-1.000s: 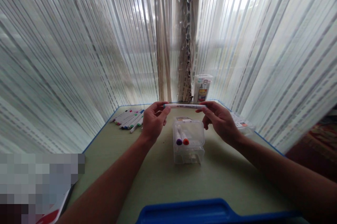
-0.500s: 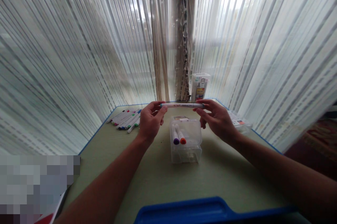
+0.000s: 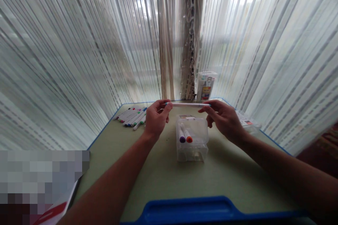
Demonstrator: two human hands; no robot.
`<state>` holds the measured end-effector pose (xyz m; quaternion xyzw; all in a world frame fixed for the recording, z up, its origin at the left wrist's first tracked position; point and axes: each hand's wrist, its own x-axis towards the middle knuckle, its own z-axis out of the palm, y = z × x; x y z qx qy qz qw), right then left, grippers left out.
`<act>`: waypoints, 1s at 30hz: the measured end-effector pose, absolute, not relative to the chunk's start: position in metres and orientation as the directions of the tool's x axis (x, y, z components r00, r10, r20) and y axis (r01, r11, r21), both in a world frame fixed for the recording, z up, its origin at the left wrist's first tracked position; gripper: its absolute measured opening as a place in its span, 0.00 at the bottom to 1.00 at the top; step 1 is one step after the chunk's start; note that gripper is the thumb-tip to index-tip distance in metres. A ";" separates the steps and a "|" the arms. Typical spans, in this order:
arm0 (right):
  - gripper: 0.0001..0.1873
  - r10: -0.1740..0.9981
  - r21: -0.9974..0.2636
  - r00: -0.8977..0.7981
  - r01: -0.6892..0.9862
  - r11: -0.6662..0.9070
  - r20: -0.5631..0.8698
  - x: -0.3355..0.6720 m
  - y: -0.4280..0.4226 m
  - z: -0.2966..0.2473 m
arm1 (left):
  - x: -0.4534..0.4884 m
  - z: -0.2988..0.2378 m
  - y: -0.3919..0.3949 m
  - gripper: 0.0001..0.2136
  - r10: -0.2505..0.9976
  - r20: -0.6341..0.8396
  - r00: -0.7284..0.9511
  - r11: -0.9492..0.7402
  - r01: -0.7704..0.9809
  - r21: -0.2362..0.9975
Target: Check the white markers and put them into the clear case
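Observation:
A white marker pen (image 3: 188, 105) is held level above the table, one end pinched by my left hand (image 3: 156, 121) and the other by my right hand (image 3: 224, 120). Just below it stands a clear plastic box (image 3: 192, 141) holding two markers, one with a purple cap (image 3: 182, 139) and one with an orange cap (image 3: 189, 139). Several more markers (image 3: 131, 116) with coloured caps lie in a row at the far left of the green table (image 3: 163, 175).
A clear container with a printed label (image 3: 206, 86) stands at the back by the striped curtains. A flat clear packet (image 3: 246, 123) lies at the right edge. A blue tray rim (image 3: 190, 209) runs along the near edge. A red and white object (image 3: 54, 212) sits near left.
Only the view has shifted slightly; both hands still hold the marker level over the box.

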<state>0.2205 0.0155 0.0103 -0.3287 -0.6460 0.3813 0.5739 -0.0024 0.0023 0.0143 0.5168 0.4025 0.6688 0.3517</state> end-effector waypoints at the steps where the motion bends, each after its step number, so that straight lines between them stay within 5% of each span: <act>1: 0.19 0.863 -0.871 -0.128 -0.010 0.492 0.489 0.220 0.015 0.011 | -0.003 0.014 0.002 0.16 0.887 0.408 -0.216 -0.428 -0.053 0.902; 14: 0.22 0.903 -0.916 -0.164 -0.010 0.402 0.398 0.221 0.018 0.009 | 0.001 0.017 -0.003 0.14 0.887 0.421 -0.188 -0.436 -0.039 0.899; 30: 0.18 0.880 -0.887 -0.116 -0.023 0.460 0.460 0.221 0.016 0.008 | -0.001 0.015 0.002 0.15 0.894 0.410 -0.183 -0.421 -0.025 0.907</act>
